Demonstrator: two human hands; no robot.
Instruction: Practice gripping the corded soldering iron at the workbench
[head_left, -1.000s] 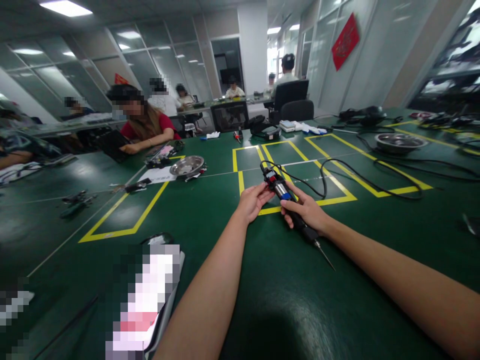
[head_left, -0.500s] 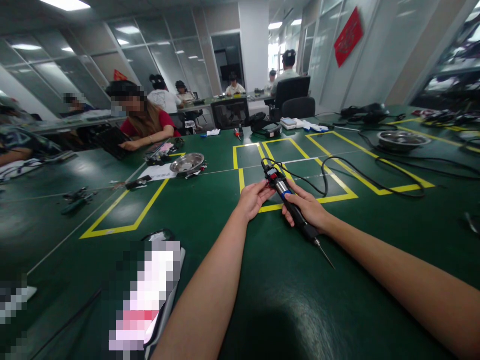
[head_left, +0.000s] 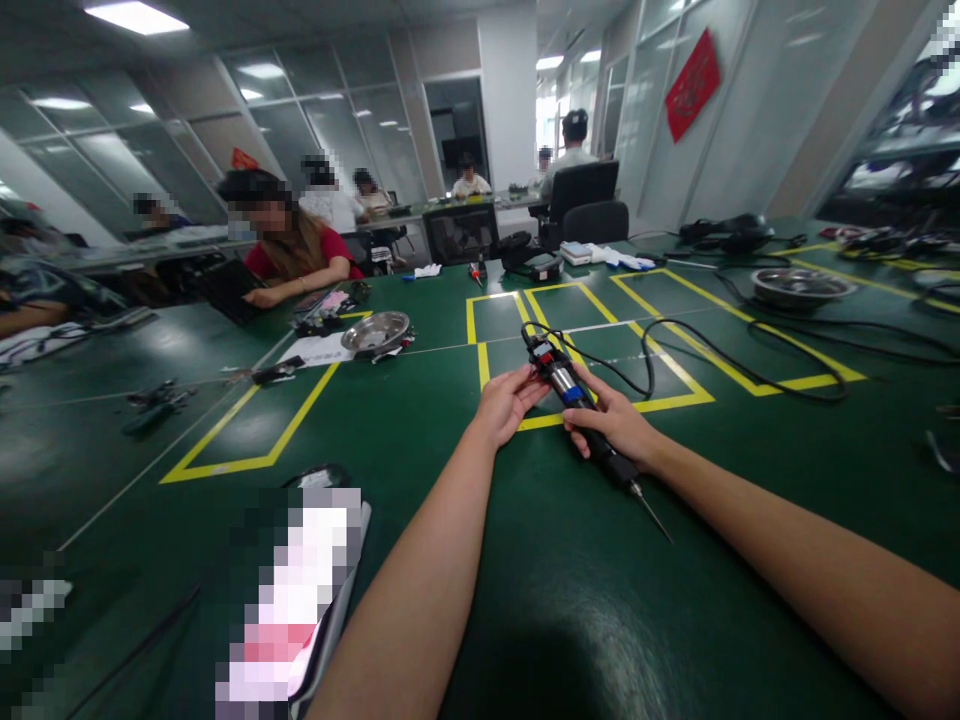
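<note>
A corded electric screwdriver point(head_left: 574, 393), black with a silver and a blue band, is held tilted over the green table, its thin bit pointing down and toward me at the right. My right hand point(head_left: 619, 425) wraps around the middle of its body, thumb on top near the blue band. At the far end, where the cord leaves the tool, my left hand point(head_left: 511, 400) has its thumb and fingers on the casing. Some of the left fingertips are hidden behind the tool. From there the black cord point(head_left: 651, 360) loops away to the right.
Yellow tape outlines point(head_left: 615, 408) mark the table point(head_left: 420, 430). Metal bowls stand at the left point(head_left: 375, 332) and right point(head_left: 802, 287). A blurred-out phone-like device point(head_left: 300, 600) lies near my left forearm. Across the table sits a person in a red top point(head_left: 330, 255).
My hands keep their hold on the screwdriver. The right thumb has shifted slightly down the body, away from the blue band, and the view has tipped a little.
</note>
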